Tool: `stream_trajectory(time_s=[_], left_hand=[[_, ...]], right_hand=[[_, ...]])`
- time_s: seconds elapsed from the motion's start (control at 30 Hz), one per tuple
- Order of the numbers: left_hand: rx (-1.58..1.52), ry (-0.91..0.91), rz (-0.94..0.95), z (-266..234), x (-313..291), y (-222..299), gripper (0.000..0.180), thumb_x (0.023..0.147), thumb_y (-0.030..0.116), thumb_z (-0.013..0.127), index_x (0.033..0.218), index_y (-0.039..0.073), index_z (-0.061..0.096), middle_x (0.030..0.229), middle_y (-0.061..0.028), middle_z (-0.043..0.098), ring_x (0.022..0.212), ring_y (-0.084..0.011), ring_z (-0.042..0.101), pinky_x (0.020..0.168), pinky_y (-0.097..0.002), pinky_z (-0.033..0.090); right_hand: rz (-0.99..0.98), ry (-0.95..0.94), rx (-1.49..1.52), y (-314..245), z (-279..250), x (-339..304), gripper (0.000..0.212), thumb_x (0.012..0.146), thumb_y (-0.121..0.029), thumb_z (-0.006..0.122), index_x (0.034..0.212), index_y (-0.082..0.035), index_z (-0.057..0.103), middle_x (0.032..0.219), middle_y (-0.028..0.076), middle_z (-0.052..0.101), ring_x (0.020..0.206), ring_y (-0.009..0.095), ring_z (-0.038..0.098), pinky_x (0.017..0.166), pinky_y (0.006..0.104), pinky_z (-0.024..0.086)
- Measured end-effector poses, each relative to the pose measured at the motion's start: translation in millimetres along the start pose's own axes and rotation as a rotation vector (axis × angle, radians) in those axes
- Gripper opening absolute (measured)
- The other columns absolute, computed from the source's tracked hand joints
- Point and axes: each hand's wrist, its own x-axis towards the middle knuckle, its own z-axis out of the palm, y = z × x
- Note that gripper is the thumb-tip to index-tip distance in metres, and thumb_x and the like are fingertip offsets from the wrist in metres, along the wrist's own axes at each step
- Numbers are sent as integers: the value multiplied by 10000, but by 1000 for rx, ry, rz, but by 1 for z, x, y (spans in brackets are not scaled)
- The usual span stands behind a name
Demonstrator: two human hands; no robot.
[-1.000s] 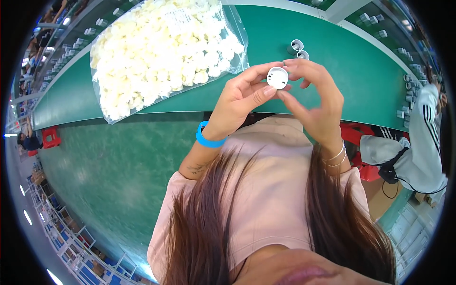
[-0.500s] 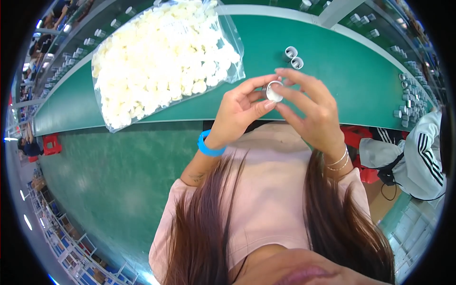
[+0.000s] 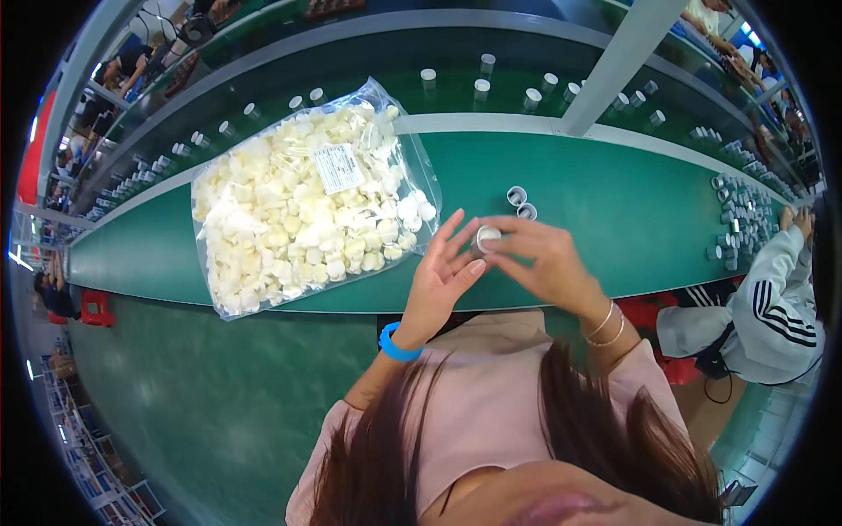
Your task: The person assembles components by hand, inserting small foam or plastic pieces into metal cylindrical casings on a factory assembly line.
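A small white round cap piece (image 3: 487, 237) is pinched in the fingertips of my right hand (image 3: 545, 263) above the green conveyor belt (image 3: 614, 202). My left hand (image 3: 441, 279), with a blue band on its wrist, is spread open right beside it, fingertips close to the piece. Two short grey rings (image 3: 521, 202) stand on the belt just beyond my hands. A big clear plastic bag full of white caps (image 3: 307, 206) lies on the belt to the left.
Rows of small white cylinders (image 3: 481, 86) stand along the far lane. Several grey rings (image 3: 735, 219) are gathered at the right, where another person in a white striped sleeve (image 3: 772, 302) works. A grey post (image 3: 614, 61) crosses the belt.
My hands have gone down and forward toward the belt. The left hand has let go of the white piece and spread open; the right hand keeps it.
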Motion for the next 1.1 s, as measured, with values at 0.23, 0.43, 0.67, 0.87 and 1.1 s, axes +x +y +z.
stream_trajectory(time_s=[0.23,0.43,0.67,0.87,1.1], left_hand=[[182,-23,-20,-21,15,4,490,916,28,548,1378,18,385,1422,-101,398,1240,-232,466,982,-328,437],[323,23,191,-35,14,14,303,931,15,519,1232,-7,538,1313,-105,490,1175,-179,509,943,-302,461],[416,116,190,-57,12,18,276,905,28,560,1180,8,578,1185,-99,575,1034,-168,584,876,-282,484],[434,125,81,-52,27,2,270,886,19,580,1155,5,583,1120,-105,596,959,-166,614,840,-281,498],[788,16,255,-24,79,-24,298,834,2,604,1131,-14,579,1128,-155,587,1003,-262,617,820,-318,527]], right_hand=[[97,344,-200,135,-29,123,345,780,-87,661,1110,-79,559,973,149,635,807,267,651,692,337,523],[171,428,-680,278,-37,236,295,844,-93,547,1134,-39,559,1097,204,600,959,411,603,824,471,499],[292,223,-859,365,-36,249,317,871,-149,528,1169,-47,560,1132,204,586,1025,396,582,855,456,500],[-86,423,-676,246,-27,230,410,823,-152,605,1224,-95,545,1068,198,628,953,373,620,818,465,511],[159,174,-194,129,-39,72,228,849,-36,599,1072,-41,646,841,66,650,704,126,592,667,259,483]])
